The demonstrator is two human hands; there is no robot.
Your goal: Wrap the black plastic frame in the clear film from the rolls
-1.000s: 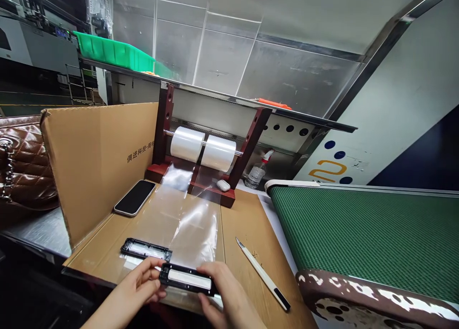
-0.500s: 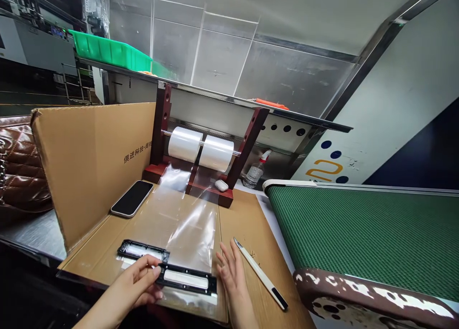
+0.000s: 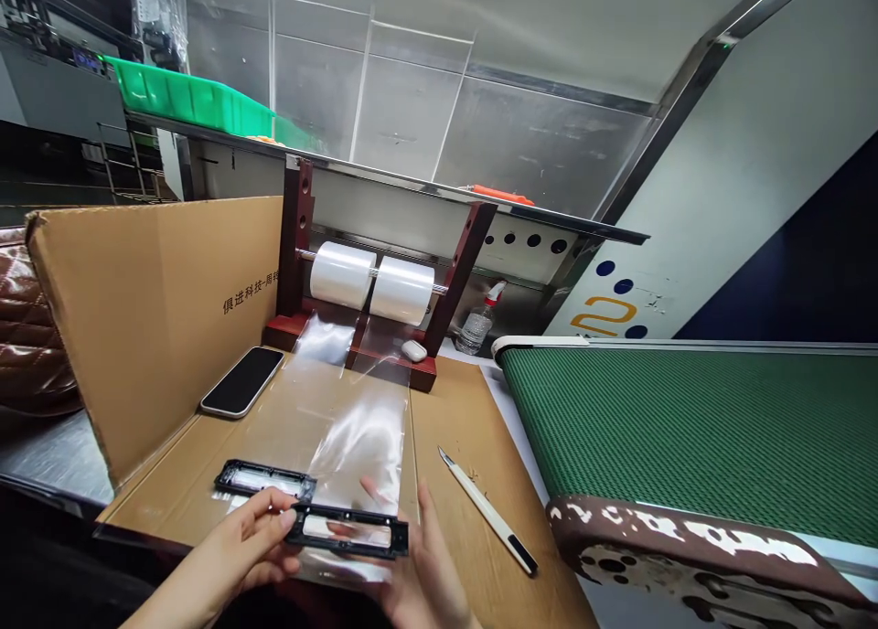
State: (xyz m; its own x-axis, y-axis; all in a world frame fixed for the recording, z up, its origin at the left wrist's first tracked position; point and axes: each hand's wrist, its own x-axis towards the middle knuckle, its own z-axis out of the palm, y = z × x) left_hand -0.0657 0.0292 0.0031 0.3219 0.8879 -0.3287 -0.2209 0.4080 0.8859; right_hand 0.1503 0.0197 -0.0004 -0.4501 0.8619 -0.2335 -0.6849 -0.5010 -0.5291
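Pinched at its left end by my left hand (image 3: 257,542) is a narrow black plastic frame (image 3: 349,549) with a long window. Clear film (image 3: 357,437) runs down to it from the rolls, and a loose end hangs below. My right hand (image 3: 429,556) reaches under the film at the frame's right end. Its thumb points up beside the film and its other fingers, stretched out, show faintly through film and window. I cannot tell whether it touches the frame. A second black frame (image 3: 233,476) lies on the cardboard just behind my left hand.
Two film rolls (image 3: 343,277) hang on a dark red wooden stand (image 3: 453,291). A phone (image 3: 241,382) and a white craft knife (image 3: 490,515) lie on the cardboard (image 3: 171,483). A white case (image 3: 413,351) sits on the stand's base, a spray bottle (image 3: 476,327) behind. A green conveyor belt (image 3: 686,428) runs at right.
My right hand has gone from beside the frame to underneath the film at its right end. My left hand still holds the frame. The whole view has shifted slightly.
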